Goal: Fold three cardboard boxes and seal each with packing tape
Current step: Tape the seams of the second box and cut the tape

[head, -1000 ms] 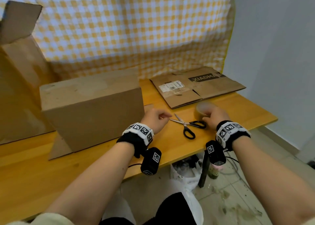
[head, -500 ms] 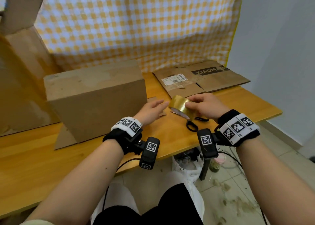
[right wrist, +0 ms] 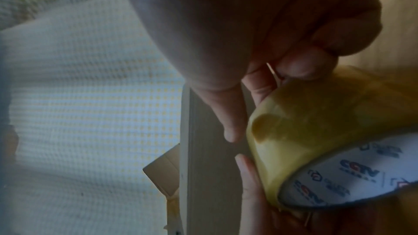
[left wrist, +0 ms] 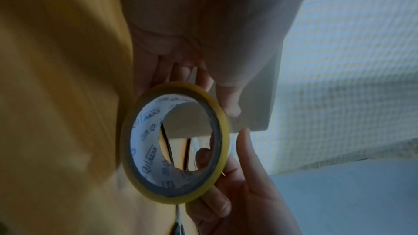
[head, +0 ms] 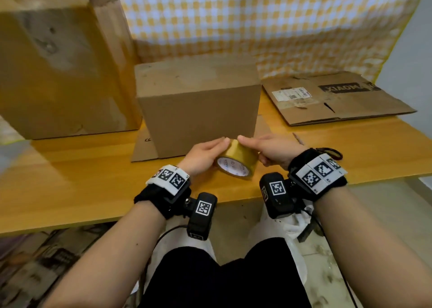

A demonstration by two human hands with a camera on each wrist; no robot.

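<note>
A roll of yellow packing tape [head: 237, 160] with a white printed core is held just above the table's front edge, between both hands. My left hand [head: 217, 151] grips its left side, thumb on top. My right hand [head: 251, 150] pinches the right side, one fingertip on the top of the roll. The left wrist view looks through the roll [left wrist: 147, 156]; the right wrist view shows its yellow band [right wrist: 316, 131]. Right behind the hands stands a folded cardboard box [head: 198, 104] with its top closed. A flattened cardboard box [head: 334, 97] lies at the back right.
A tall cardboard box [head: 63, 62] with a raised flap stands at the back left of the wooden table [head: 70, 179]. The black scissors handle [head: 332, 152] peeks out behind my right wrist. A checked cloth [head: 257, 22] hangs behind the table.
My right hand lifted the tape roll from beside the scissors and carried it left, in front of the folded box. My left hand came over and took hold of it too.
</note>
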